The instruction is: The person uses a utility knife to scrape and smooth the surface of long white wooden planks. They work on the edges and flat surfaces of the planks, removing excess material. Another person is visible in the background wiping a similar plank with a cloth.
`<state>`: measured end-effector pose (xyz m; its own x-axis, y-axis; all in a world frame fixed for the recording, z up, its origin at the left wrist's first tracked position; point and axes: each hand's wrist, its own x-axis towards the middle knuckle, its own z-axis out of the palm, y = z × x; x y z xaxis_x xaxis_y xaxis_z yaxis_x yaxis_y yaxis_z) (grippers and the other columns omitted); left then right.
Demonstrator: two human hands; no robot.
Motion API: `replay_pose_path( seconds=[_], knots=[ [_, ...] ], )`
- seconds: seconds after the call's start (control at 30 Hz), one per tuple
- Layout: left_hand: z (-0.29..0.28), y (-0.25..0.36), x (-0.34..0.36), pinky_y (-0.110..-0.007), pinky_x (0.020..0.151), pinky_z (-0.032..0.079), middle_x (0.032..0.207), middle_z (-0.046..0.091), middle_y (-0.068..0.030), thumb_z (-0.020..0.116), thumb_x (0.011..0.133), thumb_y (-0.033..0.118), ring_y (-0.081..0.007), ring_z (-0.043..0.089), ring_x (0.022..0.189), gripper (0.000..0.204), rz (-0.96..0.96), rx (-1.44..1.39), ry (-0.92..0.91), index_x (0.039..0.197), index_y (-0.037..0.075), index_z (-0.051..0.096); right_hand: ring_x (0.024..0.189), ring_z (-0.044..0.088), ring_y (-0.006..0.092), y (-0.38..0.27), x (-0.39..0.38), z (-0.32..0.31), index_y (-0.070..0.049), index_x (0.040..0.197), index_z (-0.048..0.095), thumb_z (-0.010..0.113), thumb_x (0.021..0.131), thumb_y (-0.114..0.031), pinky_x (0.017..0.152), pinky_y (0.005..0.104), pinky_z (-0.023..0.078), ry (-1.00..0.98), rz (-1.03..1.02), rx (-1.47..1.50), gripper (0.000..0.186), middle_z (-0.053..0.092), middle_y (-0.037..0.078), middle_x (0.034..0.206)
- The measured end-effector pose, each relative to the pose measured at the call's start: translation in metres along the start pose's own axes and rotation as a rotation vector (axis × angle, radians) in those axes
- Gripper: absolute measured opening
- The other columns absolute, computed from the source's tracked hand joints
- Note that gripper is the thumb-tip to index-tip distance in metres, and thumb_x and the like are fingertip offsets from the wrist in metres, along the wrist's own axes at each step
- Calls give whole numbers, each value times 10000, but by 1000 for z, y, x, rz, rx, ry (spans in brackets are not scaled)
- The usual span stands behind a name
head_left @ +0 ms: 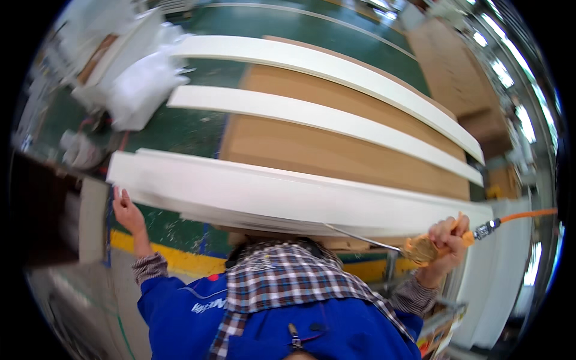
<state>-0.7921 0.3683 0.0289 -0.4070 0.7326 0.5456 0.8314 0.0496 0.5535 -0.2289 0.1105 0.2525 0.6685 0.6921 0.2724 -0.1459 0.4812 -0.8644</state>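
My right hand (447, 237) is wrapped round an orange air blow gun (422, 251). Its long thin metal nozzle points left, the tip by the near edge of a wide white board (270, 187). An orange hose (528, 213) joins the gun's back end through a metal coupling (486, 228). At the board's left end, my left hand (127, 213) is raised with its fingers stretched out, close to the corner. Whether it touches the board I cannot tell. Below the near edge, the layers of white board are blurred.
Two narrower white boards, a middle strip (300, 112) and a far strip (336, 69), lie across brown cardboard (288, 141). White wrapped bundles (144, 87) stand at the far left. A large cardboard box (456, 78) is at the far right, white panels (495, 288) at the near right.
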Motion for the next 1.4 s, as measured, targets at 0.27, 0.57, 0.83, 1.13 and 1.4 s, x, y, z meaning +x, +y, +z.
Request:
replay_pose_path(
  seconds=[0.27, 0.57, 0.83, 1.13, 1.4],
  knots=[
    [109, 208, -134, -385, 584, 446, 796, 493, -82, 561, 757, -13, -258, 545, 671, 399, 666, -244, -641, 1089, 195, 641, 492, 352, 122, -44, -56, -50, -101, 767, 299, 375, 638, 55, 521, 266, 395, 464, -411, -392, 216, 420, 82, 619],
    [141, 286, -240, -391, 568, 448, 830, 505, -97, 604, 813, 120, -280, 558, 670, 279, 684, -351, -640, 1089, 81, 601, 486, 374, 140, -57, -74, -114, -91, 782, 308, 386, 649, 65, 502, 281, 391, 407, -409, -153, 220, 418, 86, 618],
    [141, 279, -236, -402, 631, 467, 902, 537, -107, 526, 847, 82, -304, 575, 750, 266, 692, -188, -579, 1106, 69, 585, 503, 340, 111, -85, -53, -214, -117, 775, 310, 411, 688, 31, 533, 256, 365, 278, -359, 70, 199, 400, 43, 624],
    [148, 275, -246, -411, 717, 459, 973, 562, -143, 465, 842, 29, -319, 558, 874, 404, 678, 167, -540, 1246, 37, 483, 510, 358, 115, -147, -62, -368, -108, 799, 336, 396, 669, 67, 546, 253, 380, 532, -657, -238, 226, 425, 58, 649],
    [165, 452, -401, -395, 807, 451, 1060, 564, -165, 468, 832, -1, -322, 538, 966, 390, 904, -199, -604, 1218, 42, 508, 505, 368, 103, -204, -76, -461, -111, 805, 339, 419, 696, 67, 528, 252, 377, 509, -798, -64, 224, 445, 59, 644]
  ],
)
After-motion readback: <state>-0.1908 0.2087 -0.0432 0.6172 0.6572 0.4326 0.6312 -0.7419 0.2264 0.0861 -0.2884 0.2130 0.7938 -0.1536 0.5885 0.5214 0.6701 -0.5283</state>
